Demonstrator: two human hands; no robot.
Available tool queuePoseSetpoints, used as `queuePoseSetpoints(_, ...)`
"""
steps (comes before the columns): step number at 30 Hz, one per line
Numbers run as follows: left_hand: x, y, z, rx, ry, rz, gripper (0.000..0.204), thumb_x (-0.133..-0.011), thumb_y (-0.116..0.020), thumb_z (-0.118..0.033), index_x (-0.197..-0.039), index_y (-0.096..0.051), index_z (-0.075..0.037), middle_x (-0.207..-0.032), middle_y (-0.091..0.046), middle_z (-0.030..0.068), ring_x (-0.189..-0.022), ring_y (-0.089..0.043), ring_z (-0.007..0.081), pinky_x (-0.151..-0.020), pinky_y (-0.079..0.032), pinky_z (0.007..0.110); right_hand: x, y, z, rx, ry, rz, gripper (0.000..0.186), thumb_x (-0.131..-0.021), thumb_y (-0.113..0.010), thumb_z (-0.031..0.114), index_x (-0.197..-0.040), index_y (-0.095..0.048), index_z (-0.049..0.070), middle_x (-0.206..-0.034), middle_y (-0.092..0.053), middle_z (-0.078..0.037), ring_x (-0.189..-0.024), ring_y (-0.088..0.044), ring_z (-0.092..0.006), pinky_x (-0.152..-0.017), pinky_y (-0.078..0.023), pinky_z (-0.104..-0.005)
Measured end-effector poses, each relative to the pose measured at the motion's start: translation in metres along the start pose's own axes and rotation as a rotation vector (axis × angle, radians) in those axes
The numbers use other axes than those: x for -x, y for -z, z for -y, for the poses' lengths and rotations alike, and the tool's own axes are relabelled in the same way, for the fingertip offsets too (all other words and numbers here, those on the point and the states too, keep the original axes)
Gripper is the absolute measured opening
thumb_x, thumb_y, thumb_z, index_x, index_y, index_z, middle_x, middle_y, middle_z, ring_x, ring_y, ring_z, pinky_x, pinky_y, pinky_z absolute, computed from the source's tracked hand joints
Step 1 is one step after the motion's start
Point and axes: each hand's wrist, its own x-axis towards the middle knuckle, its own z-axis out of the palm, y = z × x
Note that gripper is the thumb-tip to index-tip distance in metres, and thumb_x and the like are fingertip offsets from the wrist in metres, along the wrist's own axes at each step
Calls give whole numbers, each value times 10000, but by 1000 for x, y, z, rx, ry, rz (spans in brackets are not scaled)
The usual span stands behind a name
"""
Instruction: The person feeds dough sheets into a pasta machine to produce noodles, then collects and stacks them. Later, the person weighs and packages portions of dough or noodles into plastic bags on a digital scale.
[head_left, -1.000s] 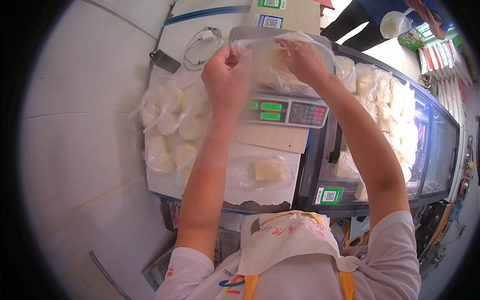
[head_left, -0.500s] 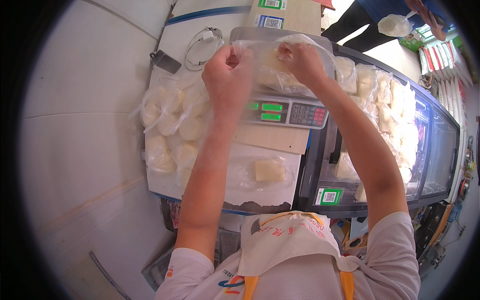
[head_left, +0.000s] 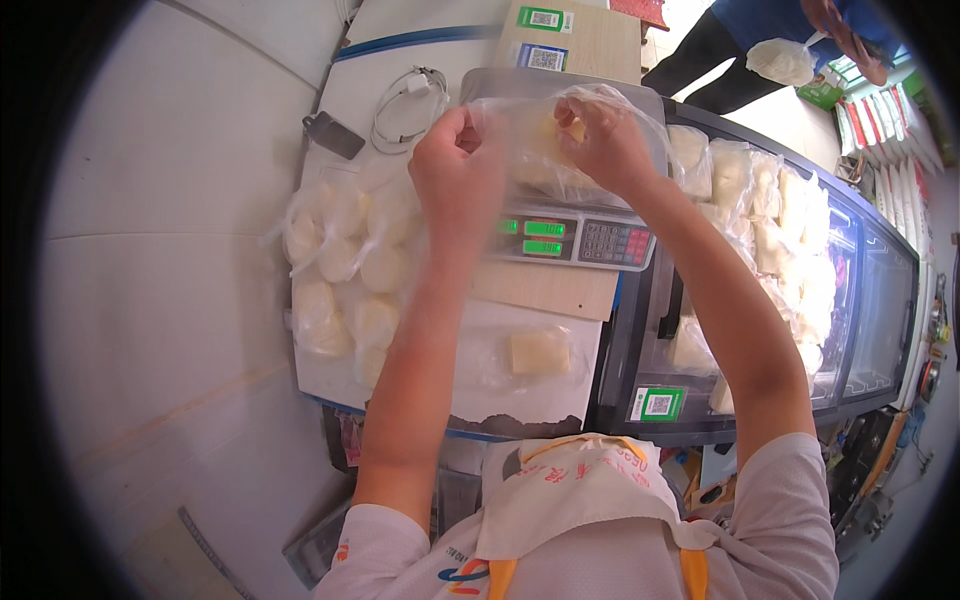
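A clear plastic bag with pale yellow blocks inside rests on the pan of a digital scale. My left hand is closed in a pinch on the bag's left edge. At its right side, my right hand pinches the bag's upper edge between thumb and fingers. Both arms reach forward over the counter, one either side of the scale's lit green display and keypad. Nearer to me, a single pale block lies on a thin clear bag.
Several bags of round pale pieces cover the counter's left. Bagged blocks are piled on the dark-framed glass case at right. A coiled white cable and a dark phone-like object lie behind. A person stands at the far right, holding a white bag.
The view has tipped slightly, so the counter sits a little lower. Both hands keep their pinch on the bag; its upper part has shifted slightly between them.
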Motion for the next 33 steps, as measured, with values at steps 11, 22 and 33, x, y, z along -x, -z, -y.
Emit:
queuePoseSetpoints(11,4,12,0,-25,-5,0,173,-938,-760,-151,-948,-724,18,-814,-702,-3,-742,-591,58,-691,-478,243,-6,45,44,-178,-150,81,130,-913,-743,120,-1017,-775,48,-932,-755,-127,-852,-731,-311,-783,-568,-383)
queuePoseSetpoints(22,48,53,-57,-63,-512,351,635,-851,-872,-107,-1418,-588,-74,-1290,-683,79,-1163,-659,176,-997,-529,332,15,157,151,-99,111,225,236,-930,-674,-32,-1112,-774,79,-935,-739,-116,-830,-731,-302,-749,-576,-363)
queuePoseSetpoints(33,257,70,62,254,809,642,300,-1067,-643,-206,-1253,-706,20,-1057,-761,74,-1002,-710,140,-917,-593,350,262,52,153,-1308,-1266,395,460,-962,-798,217,-1297,-557,12,-1173,-664,-68,-1103,-651,-175,-982,-516,-325)
